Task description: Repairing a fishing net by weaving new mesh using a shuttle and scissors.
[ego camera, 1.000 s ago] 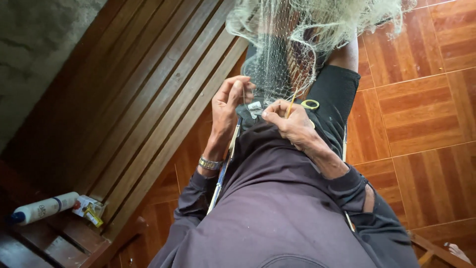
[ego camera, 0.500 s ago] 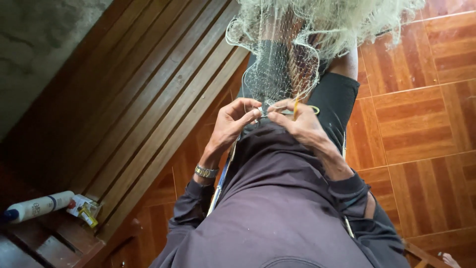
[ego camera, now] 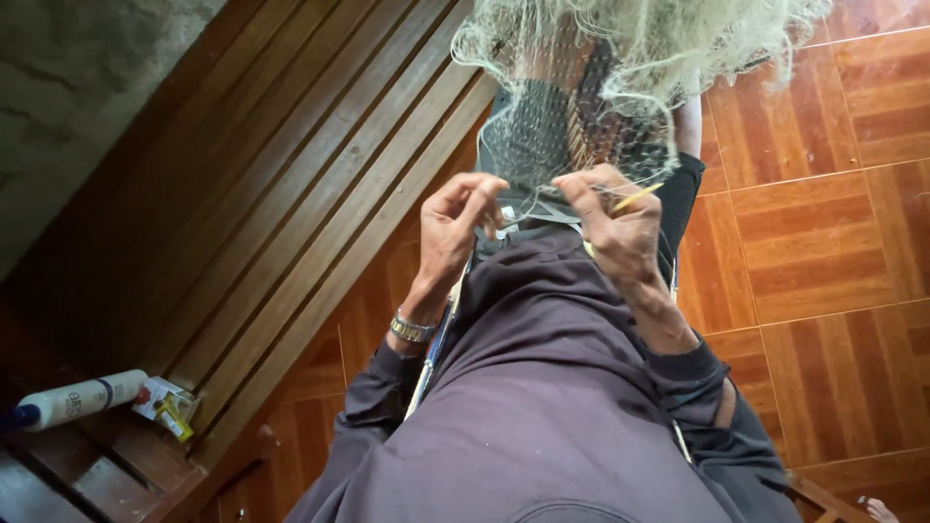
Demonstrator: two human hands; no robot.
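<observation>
Slatted dark wooden bench [ego camera: 291,194] running diagonally beside a rough grey concrete wall [ego camera: 87,87]. Near its lower end, 1 white bottle [ego camera: 82,399] lying on its side, just beside a small yellow and clear packet [ego camera: 170,412]. Reddish-brown tiled floor [ego camera: 823,242], wood-grain patterned, on the other side.

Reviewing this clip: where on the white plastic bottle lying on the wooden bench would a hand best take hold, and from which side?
Probably around the middle of the white plastic bottle, from above. It lies on its side on the slatted wooden bench, its long barrel bare on top, while the small yellow packet crowds one end.
</observation>
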